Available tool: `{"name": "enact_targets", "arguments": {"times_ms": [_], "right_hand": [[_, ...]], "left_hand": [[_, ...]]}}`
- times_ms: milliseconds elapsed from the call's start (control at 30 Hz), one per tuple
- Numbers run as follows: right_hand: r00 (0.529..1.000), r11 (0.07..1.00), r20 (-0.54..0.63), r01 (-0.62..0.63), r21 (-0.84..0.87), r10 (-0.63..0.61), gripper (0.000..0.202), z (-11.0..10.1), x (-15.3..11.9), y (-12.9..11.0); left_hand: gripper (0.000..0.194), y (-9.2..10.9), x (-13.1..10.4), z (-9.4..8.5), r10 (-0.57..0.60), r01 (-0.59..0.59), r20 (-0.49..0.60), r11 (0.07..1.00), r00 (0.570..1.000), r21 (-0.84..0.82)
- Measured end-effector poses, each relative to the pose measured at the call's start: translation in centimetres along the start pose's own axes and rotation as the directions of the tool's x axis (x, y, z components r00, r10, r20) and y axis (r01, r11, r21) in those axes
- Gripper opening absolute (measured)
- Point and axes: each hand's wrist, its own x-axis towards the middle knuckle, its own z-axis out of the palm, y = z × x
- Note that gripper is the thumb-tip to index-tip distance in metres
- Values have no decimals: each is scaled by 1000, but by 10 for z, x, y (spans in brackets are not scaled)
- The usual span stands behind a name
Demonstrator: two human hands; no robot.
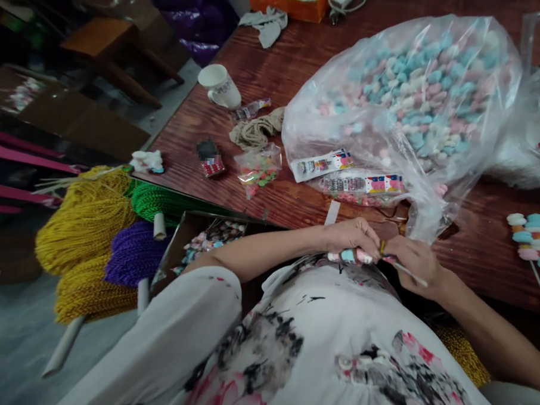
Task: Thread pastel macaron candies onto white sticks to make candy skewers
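Observation:
My left hand (357, 233) is closed around a skewer of pink, white and blue marshmallow-like pieces (348, 255), held low against my body at the table's edge. My right hand (416, 262) meets it at the other end, fingers pinched near the white stick (410, 274), which points down to the right. A small gold-coloured strip (382, 247) shows between the two hands; its kind is unclear. Just beyond them lies a large clear plastic bag (329, 80) with many pastel pieces (427, 96) inside.
Similar skewers (534, 238) lie at the right. Printed packets (323, 164), a small candy bag (257, 172), a beige cloth (257, 130) and a white mug (220, 86) stand left. Bundles of yellow cord (87, 224) and a box of wrapped items (212, 242) sit beside the table.

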Motion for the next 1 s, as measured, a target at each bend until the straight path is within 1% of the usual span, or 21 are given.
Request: {"name": "enact_targets", "arguments": {"times_ms": [33,100,133,200,300,400,467,533,600,633,667,700,733,767,800,833,867,900,933,967,1000], "right_hand": [[990,983,5,143,-113,-143,18,-5,1,-5],[933,904,53,358,-235,-356,25,-12,3,-12],[901,864,86,432,-258,-425,26,-15,4,-15],[854,814,150,520,-259,-498,30,-19,5,-17],[839,794,182,544,-272,-513,32,-17,2,-12],[834,765,159,549,-338,-528,25,-10,-2,-6],[821,732,175,566,-378,-544,19,-9,-2,-5],[826,715,186,555,-425,-531,16,-10,2,-9],[853,710,173,508,-488,-492,14,-12,8,-16],[868,707,160,478,-521,-470,13,-12,11,-19],[882,703,151,450,-550,-447,11,-12,14,-21],[894,701,145,426,-571,-425,9,-10,16,-22],[905,704,135,401,-586,-403,8,-8,19,-21],[920,714,115,366,-597,-376,8,-5,22,-18],[936,735,79,319,-598,-342,10,-3,25,-14],[953,777,22,259,-574,-302,11,-2,29,-8],[966,827,-40,197,-527,-255,12,-3,33,-2],[974,870,-97,137,-474,-207,13,-5,38,3],[978,908,-147,77,-411,-150,14,-8,43,7],[977,941,-193,17,-339,-88,14,-12,47,9],[972,964,-236,-41,-261,-23,13,-16,50,8]], "left_hand": [[16,1,-2,0,-59,61,51,998,997,-27],[14,2,-4,1,-148,156,153,987,977,-44],[14,3,-5,1,-181,192,193,981,964,-38],[14,3,-6,1,-222,233,237,972,946,-16],[14,4,-4,2,-240,241,296,970,925,33],[16,5,0,4,-234,218,372,972,898,86],[19,8,3,1,-236,195,421,971,876,138],[23,14,5,-11,-249,159,469,961,847,225],[31,27,4,-32,-300,135,477,927,826,350],[36,35,2,-43,-326,126,451,900,831,418],[42,46,-1,-52,-333,107,406,867,851,487],[46,57,-6,-58,-296,61,350,833,889,550],[47,69,-12,-59,-200,-20,289,790,936,613],[46,80,-19,-54,-43,-131,231,718,972,683],[43,89,-26,-44,157,-256,202,599,967,758],[36,95,-32,-29,364,-367,218,415,905,832],[29,96,-38,-12,518,-431,288,180,806,884],[23,93,-42,4,577,-483,436,-82,691,872],[20,86,-43,17,518,-547,632,-329,577,770],[23,77,-42,25,396,-591,769,-493,501,639],[23,67,-38,27,261,-621,829,-561,495,548]]}}
